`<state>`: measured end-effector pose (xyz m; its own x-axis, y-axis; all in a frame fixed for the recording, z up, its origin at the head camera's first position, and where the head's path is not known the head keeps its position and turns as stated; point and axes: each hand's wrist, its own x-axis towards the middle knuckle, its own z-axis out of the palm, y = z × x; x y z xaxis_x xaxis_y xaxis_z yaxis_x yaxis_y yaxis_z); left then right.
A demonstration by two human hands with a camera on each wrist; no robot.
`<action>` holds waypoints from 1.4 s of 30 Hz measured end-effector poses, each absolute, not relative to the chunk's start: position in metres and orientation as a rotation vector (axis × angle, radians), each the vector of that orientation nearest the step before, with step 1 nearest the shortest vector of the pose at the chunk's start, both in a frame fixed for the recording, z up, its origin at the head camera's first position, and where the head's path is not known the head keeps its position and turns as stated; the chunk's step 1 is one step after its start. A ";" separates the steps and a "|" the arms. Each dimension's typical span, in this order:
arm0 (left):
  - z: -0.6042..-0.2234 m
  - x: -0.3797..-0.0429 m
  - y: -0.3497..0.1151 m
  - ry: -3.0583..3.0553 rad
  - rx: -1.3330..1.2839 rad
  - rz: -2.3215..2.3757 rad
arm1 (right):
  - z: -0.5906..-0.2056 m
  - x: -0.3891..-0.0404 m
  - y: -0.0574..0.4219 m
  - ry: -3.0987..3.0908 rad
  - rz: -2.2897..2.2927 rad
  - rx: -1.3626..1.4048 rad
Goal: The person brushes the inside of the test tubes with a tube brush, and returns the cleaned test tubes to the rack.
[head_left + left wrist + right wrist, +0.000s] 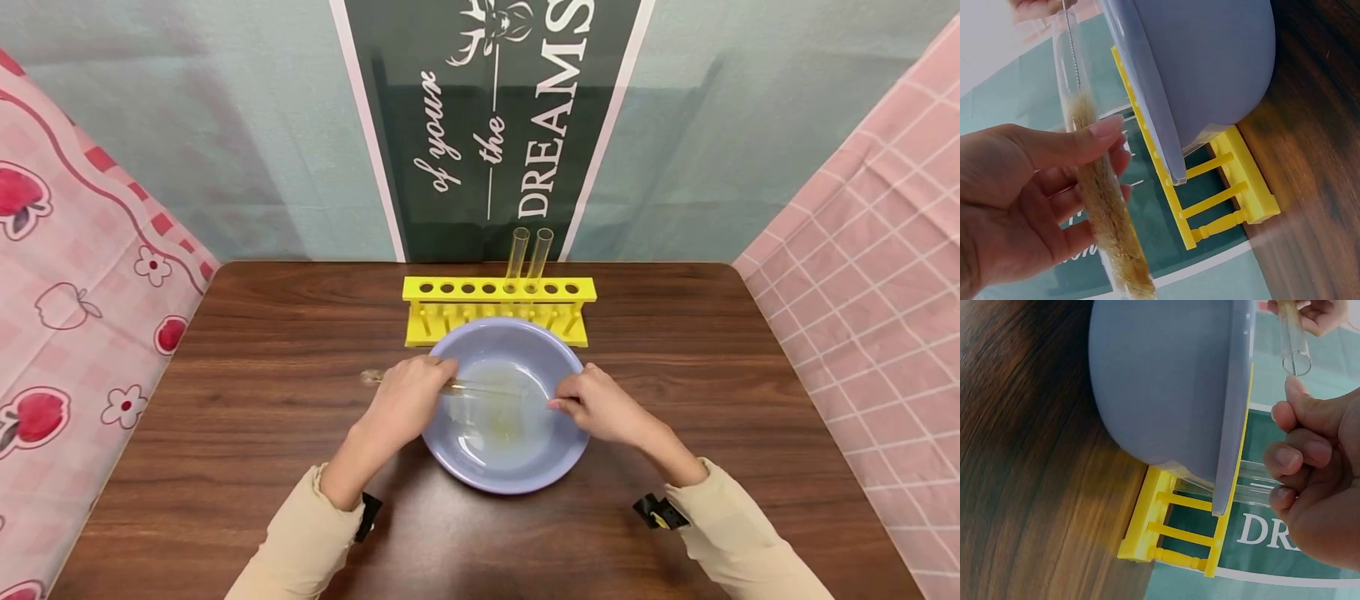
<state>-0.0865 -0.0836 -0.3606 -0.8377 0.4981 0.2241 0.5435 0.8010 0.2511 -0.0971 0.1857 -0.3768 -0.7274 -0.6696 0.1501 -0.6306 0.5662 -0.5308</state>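
Note:
Over the purple basin (504, 337), my left hand (405, 396) grips a clear test tube (1061, 69), thumb on one side and fingers round the other. Inside the tube sits a test tube brush (1107, 200) with tan bristles, its twisted wire running out through the open mouth. My right hand (600, 404) pinches the end of that wire between thumb and index finger, close to the tube's mouth, as the right wrist view shows. In the head view the tube lies nearly level across the basin, its rounded end past my left hand. Cloudy, yellowish water fills the basin's bottom.
Behind the basin stands a yellow test tube rack (450, 289), partly hidden by the basin's rim. Two clear test tubes, one at left (517, 257) and one at right (541, 257), stand upright in it. Cloth-covered walls border the brown wooden table (675, 333) at the back and sides.

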 end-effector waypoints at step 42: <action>-0.356 -0.098 -0.089 -2.918 -0.821 -0.654 | -0.387 -0.103 0.203 2.697 -1.273 -0.919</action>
<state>-0.0975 -0.0894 -0.3556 -0.8590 0.4895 0.1501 0.5067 0.7709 0.3860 -0.1032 0.2034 -0.3867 -0.8264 -0.5174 0.2221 -0.5003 0.4940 -0.7110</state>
